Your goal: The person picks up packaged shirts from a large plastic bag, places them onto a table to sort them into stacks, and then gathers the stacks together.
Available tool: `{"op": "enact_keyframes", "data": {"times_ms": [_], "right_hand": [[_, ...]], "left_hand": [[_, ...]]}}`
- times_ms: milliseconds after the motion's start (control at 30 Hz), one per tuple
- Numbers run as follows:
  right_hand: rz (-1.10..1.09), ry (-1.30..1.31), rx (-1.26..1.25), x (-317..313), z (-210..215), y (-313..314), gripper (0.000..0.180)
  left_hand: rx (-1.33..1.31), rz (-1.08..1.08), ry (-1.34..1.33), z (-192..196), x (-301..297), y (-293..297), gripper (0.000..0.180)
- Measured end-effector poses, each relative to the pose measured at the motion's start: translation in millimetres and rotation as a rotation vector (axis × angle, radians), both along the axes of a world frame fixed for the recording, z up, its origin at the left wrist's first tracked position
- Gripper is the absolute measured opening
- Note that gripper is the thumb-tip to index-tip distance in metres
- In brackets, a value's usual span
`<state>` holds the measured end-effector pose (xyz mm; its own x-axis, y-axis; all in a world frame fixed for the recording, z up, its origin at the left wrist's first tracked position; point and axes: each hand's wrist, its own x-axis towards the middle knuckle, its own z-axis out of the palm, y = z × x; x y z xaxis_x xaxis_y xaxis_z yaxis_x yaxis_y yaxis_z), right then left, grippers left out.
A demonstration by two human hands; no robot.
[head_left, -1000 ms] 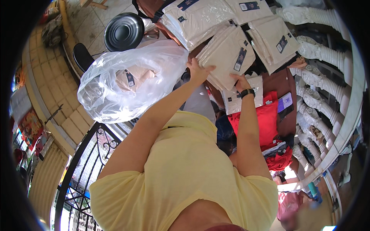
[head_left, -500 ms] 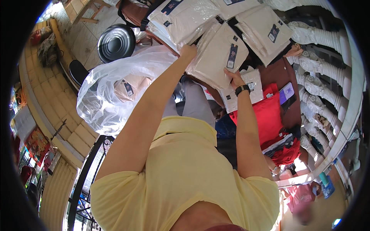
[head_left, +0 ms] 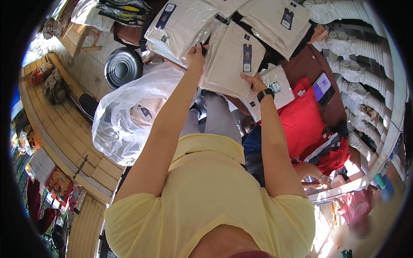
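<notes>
A beige folded garment in a clear plastic bag [head_left: 231,60], with a dark hang tag [head_left: 247,58], lies slanted in front of me. My right hand [head_left: 257,83], with a dark watch at the wrist, pinches its lower right corner, thumb on top. At its left edge is my left hand [head_left: 196,59], fingers curled closed by a small dark bit that I cannot make out. More bagged beige garments [head_left: 183,26] lie beside that hand, and another bagged stack [head_left: 279,26] is at the far right. A smaller bagged garment [head_left: 275,88] shows beyond my right hand.
A big clear plastic sack [head_left: 116,124] with a tagged beige garment inside stands at the left. Behind it is a round dark stool [head_left: 123,68]. Red cloth [head_left: 303,124] and a purple-and-white card [head_left: 321,87] lie on the brown tabletop [head_left: 301,64]. White balusters [head_left: 357,62] line the right.
The view has shifted, and the bagged garment sits a little further left in it with both hands. Its tag now stands more upright. My right hand still holds the lower right corner.
</notes>
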<state>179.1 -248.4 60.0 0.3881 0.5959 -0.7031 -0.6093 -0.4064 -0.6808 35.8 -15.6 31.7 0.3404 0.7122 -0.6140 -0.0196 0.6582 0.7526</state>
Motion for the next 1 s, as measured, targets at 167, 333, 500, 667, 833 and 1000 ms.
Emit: {"op": "enact_keyframes", "data": {"times_ms": [167, 333, 500, 667, 833, 1000], "right_hand": [[0.182, -0.19, -0.198, 5, 5, 5, 0.069], [0.266, -0.32, -0.215, 12, 12, 14, 0.084], [0.405, -0.395, -0.159, 18, 34, 19, 0.09], [0.784, -0.425, -0.391, 48, 39, 11, 0.076], [0.75, -0.633, -0.519, 57, 14, 1, 0.067], [0.491, -0.746, -0.483, 23, -2, -9, 0.069]], "left_hand": [[0.646, -0.108, 0.295, 87, 11, 17, 0.022], [0.861, -0.077, 0.067, 138, 46, 16, 0.021], [0.804, -0.467, -0.024, 119, 85, -67, 0.016], [1.118, -0.509, 0.15, 34, 62, -84, 0.014], [1.032, -0.711, 0.177, 49, 47, -85, 0.017], [1.217, -1.138, 0.036, 83, 9, -89, 0.068]]}}
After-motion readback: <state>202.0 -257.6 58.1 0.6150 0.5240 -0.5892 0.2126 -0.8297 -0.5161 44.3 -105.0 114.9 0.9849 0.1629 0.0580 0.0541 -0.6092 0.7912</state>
